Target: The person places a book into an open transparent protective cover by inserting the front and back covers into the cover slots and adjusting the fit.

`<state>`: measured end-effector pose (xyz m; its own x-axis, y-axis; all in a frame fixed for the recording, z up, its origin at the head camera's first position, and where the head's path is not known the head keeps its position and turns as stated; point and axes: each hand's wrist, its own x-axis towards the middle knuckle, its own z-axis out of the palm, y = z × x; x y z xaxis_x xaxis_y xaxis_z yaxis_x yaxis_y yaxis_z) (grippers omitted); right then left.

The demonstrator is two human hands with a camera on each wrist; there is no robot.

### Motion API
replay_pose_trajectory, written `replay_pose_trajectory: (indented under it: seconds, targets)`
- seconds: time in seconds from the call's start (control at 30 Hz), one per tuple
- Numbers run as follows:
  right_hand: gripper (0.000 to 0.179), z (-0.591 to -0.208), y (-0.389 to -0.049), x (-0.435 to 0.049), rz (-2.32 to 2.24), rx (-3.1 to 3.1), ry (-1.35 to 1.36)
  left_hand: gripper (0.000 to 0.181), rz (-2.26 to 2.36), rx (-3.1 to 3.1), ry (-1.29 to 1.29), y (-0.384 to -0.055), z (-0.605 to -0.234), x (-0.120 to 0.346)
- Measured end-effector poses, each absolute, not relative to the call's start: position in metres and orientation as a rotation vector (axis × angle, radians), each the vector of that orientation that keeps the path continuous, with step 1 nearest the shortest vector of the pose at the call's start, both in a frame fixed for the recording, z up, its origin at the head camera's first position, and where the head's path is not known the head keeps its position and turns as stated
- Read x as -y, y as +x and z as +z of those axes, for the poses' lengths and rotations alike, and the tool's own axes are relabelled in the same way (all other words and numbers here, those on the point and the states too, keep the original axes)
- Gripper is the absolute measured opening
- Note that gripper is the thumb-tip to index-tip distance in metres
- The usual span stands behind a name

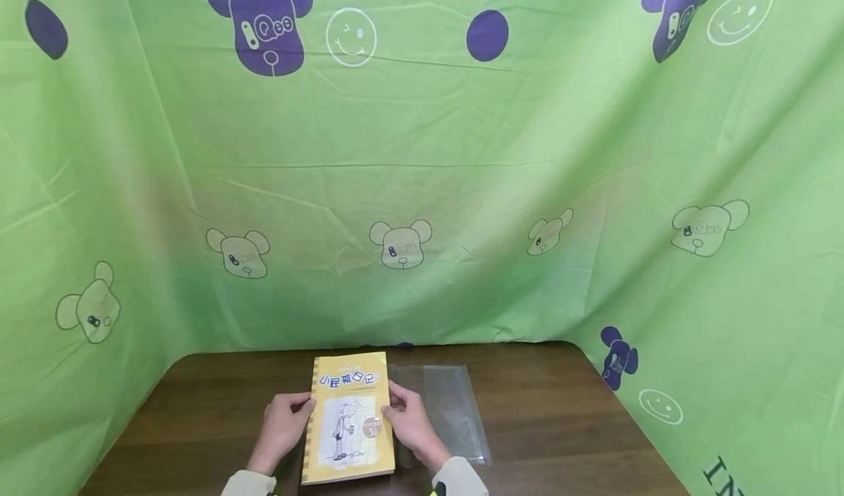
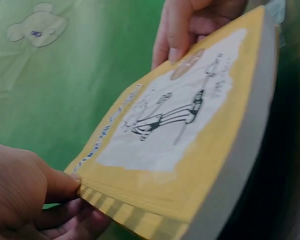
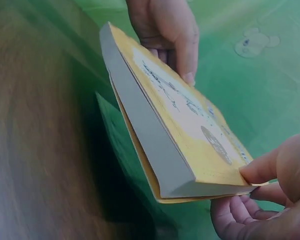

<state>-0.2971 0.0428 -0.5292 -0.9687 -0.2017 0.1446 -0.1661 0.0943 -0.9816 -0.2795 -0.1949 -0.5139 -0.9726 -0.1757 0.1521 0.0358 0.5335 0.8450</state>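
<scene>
Both hands hold a yellow paperback book (image 1: 349, 415), cover up, with a cartoon figure on a white patch and blue lettering near its top. In the head view, my left hand (image 1: 285, 421) grips the striped spine side, thumb on the cover. Opposite it, my right hand (image 1: 410, 419) pinches the open-page side, its thumb on top and fingers underneath. The right wrist view shows the book (image 3: 154, 125) tilted, with its page edges and back cover showing. In the left wrist view the left thumb (image 2: 65, 186) presses at the spine edge.
A clear plastic sleeve (image 1: 453, 412) lies flat on the dark wooden table (image 1: 547, 415), just right of the book and partly behind the right hand. Green patterned cloth (image 1: 409, 152) hangs around the back and both sides of the table.
</scene>
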Motion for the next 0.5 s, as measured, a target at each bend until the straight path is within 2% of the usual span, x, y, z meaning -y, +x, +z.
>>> replay_pose_trajectory:
  seconds: [0.5]
  targets:
    - [0.055,-0.533,-0.306,-0.101,-2.006,-2.424,-0.401,0.037,-1.503,2.527,-0.164,-0.292,-0.529,0.143]
